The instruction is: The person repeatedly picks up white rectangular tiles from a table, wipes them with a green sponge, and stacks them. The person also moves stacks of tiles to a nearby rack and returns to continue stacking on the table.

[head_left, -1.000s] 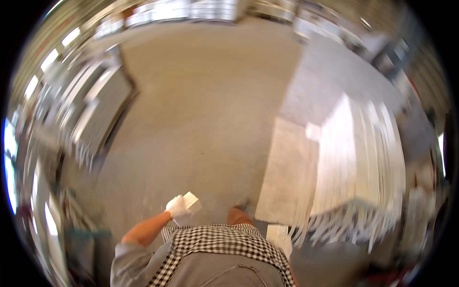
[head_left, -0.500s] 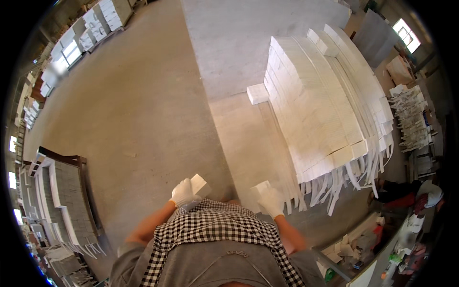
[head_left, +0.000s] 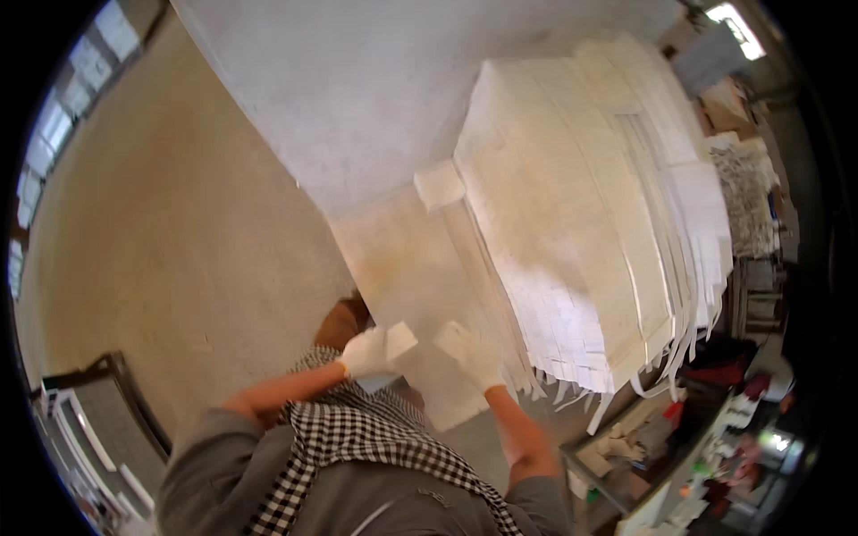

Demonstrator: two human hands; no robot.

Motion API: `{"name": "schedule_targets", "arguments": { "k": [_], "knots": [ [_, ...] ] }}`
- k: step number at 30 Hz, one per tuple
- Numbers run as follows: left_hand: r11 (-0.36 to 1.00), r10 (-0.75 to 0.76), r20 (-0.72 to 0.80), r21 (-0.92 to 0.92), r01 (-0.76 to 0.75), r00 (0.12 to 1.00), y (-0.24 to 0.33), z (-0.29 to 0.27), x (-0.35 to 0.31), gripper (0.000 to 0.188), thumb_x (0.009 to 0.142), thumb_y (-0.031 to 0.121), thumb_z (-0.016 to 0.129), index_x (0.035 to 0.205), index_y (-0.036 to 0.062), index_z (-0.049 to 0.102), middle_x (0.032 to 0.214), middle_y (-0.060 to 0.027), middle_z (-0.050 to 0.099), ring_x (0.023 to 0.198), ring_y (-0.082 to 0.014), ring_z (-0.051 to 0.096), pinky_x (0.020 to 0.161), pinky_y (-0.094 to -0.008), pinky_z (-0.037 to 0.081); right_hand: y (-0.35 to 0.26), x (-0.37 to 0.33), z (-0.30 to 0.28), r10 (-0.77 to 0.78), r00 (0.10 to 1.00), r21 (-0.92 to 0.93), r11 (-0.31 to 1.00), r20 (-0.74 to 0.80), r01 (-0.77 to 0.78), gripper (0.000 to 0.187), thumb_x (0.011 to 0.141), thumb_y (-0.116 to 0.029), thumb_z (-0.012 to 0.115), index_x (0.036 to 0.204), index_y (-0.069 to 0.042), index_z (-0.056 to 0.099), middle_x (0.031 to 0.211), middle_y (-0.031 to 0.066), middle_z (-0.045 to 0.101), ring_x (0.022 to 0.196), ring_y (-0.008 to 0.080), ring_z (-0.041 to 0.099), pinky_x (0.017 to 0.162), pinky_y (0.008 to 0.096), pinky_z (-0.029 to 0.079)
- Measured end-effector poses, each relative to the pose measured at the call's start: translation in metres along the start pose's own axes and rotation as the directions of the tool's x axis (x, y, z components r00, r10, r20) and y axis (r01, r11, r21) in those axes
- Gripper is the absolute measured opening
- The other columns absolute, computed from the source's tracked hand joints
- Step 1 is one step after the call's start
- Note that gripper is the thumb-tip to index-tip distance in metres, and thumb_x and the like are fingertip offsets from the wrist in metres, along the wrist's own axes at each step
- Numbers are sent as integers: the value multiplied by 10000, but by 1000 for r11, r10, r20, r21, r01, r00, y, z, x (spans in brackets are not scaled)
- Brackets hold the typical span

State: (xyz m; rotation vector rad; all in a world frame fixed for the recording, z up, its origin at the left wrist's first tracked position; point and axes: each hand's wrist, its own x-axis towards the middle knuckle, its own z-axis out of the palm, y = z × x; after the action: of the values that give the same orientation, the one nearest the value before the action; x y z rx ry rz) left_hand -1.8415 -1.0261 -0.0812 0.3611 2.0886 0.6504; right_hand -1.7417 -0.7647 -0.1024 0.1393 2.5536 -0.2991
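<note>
My left hand [head_left: 362, 354], in a white glove, is closed on a small pale rectangular block [head_left: 402, 339], one end of which sticks out past the fingers. Across from it, my right hand [head_left: 481, 361] is also gloved in white and closed around a pale piece [head_left: 450, 336], probably a similar block; blur softens its outline. A short gap separates the two hands. To their right rises a large stack of white blocks [head_left: 545, 205] in tight rows, with loose white strips hanging from its near end. One separate white block [head_left: 439, 185] lies against the stack's far left corner.
A pale sheet [head_left: 393, 241] covers the floor beside the stack. At the lower left stands a dark-framed rack of grey and white pieces [head_left: 107, 424]. Scraps fill a bin [head_left: 626, 442] at the lower right. More strips hang by the right wall [head_left: 746, 196].
My view has swung toward the right and nearer the stack. Both hands have come closer together, each keeping its pale piece. A leg now shows stepping forward beside my left hand.
</note>
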Motion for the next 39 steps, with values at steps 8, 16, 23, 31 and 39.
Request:
{"name": "schedule_targets", "arguments": {
  "k": [8, 16, 23, 31, 39],
  "knots": [
    [996, -73, -86, -57, 68, 994, -52, 6, 117, 602, 743, 481, 740, 1044, -23, 603, 1016, -221, 668, 918, -398, 671, 788, -472, 547, 47, 188, 34, -232, 963, 158, 955, -134, 252, 588, 847, -227, 661, 1397, -80, 513, 1304, 154, 604, 1211, 312, 544, 1034, 452, 405],
    [928, -295, 72, -216, 303, 953, -107, 47, 198, 715, 698, 383, 794, 1195, -37, 497, 1120, -239, 615, 1053, -408, 614, 889, -473, 509, 118, 372, 80, -463, 874, -400, 836, -145, 376, 575, 866, -197, 571, 1399, -5, 472, 1301, 190, 558, 1205, 372, 505, 1050, 504, 374],
    [884, -331, 145, -299, 360, 933, -138, 77, 227, 698, 635, 339, 824, 1147, -17, 510, 1108, -240, 613, 1027, -409, 607, 866, -468, 507, 109, 466, 35, -565, 825, -366, 771, -18, 521, 425, 801, -82, 586, 1223, -40, 566, 1105, 119, 613, 1082, 307, 557, 969, 460, 426],
    [902, -260, 63, -341, 265, 964, -127, 74, 254, 640, 639, 318, 797, 1088, -21, 491, 1064, -248, 592, 988, -429, 597, 846, -483, 501, 114, 503, 28, -593, 802, -350, 766, -64, 539, 543, 739, -21, 656, 1267, -64, 538, 1233, 98, 597, 1175, 295, 532, 1019, 446, 414],
    [907, -274, 127, -297, 300, 953, -127, 72, 263, 675, 600, 327, 821, 1083, -9, 490, 1057, -237, 595, 983, -422, 599, 839, -484, 497, 125, 520, 30, -588, 808, -376, 747, 10, 548, 562, 753, -3, 647, 1299, -61, 527, 1274, 104, 578, 1220, 293, 508, 1059, 438, 389]
  ]
}}
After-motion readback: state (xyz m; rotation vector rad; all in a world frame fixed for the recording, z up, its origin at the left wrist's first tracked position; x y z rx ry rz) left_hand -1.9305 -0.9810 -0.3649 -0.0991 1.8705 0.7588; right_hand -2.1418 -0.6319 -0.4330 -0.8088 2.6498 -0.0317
